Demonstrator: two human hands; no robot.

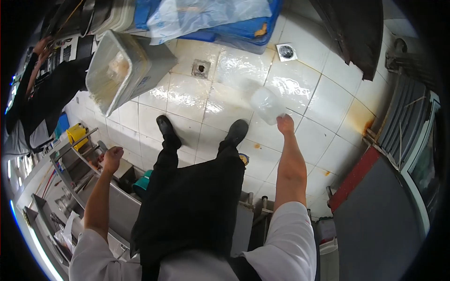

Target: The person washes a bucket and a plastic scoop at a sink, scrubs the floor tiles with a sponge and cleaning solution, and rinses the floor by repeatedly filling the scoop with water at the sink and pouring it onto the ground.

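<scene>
My right hand is closed on the edge of a translucent plastic container, held out over the wet tiled floor and slightly blurred. My left hand is at the left, above the metal counter side, with its fingers curled in; nothing can be made out in it. A large grey bin with a clear liner and some waste inside leans in the upper left. Beyond the container lies wet white tile with a square floor drain.
Blue crates under a plastic sheet stand at the top. A second drain cover is near them. Another person in dark clothes stands at the far left. A grey panel is at the right, a teal container near my leg.
</scene>
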